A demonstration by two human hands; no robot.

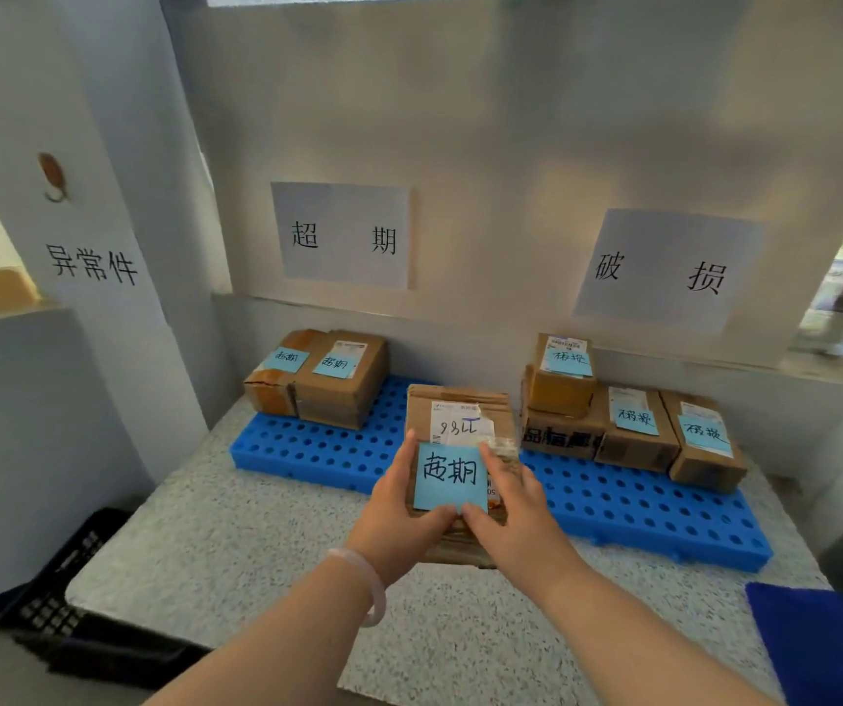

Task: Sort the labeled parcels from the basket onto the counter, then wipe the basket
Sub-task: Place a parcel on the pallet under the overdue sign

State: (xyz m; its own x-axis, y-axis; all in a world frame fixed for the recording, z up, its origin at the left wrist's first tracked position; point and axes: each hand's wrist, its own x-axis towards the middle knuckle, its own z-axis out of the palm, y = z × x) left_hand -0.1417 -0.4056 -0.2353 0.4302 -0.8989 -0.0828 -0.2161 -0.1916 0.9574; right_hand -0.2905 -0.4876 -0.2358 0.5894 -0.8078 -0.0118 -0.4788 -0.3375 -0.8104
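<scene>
A cardboard parcel (460, 415) with a white shipping label and a blue sticky note is held over the middle of the blue perforated mat (307, 450) on the speckled counter (256, 552). My left hand (401, 507) grips its left side and my right hand (511, 507) grips its right side, thumbs on the note's lower edge. Two parcels (322, 379) with blue notes sit at the mat's back left, under a wall sign. Several noted parcels (633, 420) sit at the back right under another sign. The black basket (68, 578) stands on the floor at lower left.
A blue cloth (821, 644) lies at the counter's right front corner. A grey wall backs the counter, and a white pillar with writing stands at left. Bare blue mat lies between the two parcel groups and along its front.
</scene>
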